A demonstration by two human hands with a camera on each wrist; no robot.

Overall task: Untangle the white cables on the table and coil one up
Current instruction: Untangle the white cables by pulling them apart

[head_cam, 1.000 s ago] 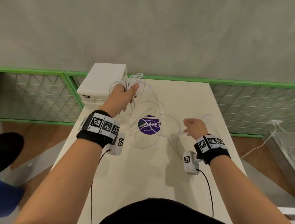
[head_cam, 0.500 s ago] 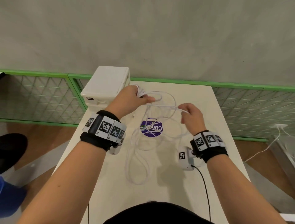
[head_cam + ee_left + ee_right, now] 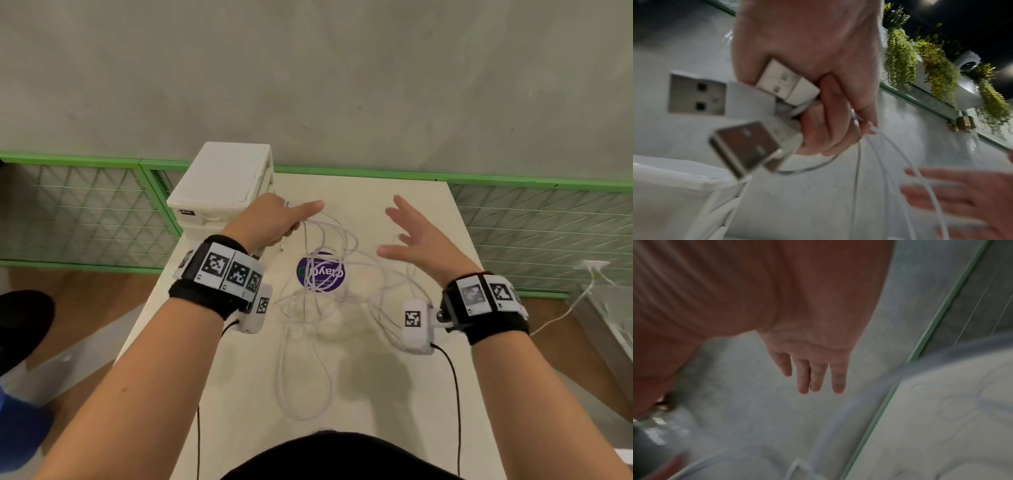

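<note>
Grey wall (image 3: 342, 85) behind a pale table (image 3: 239, 394).
Green-framed mesh panels (image 3: 85, 212) line the wall's foot; wooden floor (image 3: 85, 284) below.

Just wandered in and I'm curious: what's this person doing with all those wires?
A person is sorting out tangled white cables on a table. The left hand grips the bunched plug ends, and the strands hang down to the tabletop. The right hand is open above the tangle, holding nothing. Nothing is coiled yet.

- White cables (image 3: 318, 274) rendered blurred; individual strands not separable.
- Purple sticker (image 3: 321, 272) text not legible.
- Right wrist view smeared; right hand (image 3: 813, 363) seen only in soft outline.
</note>
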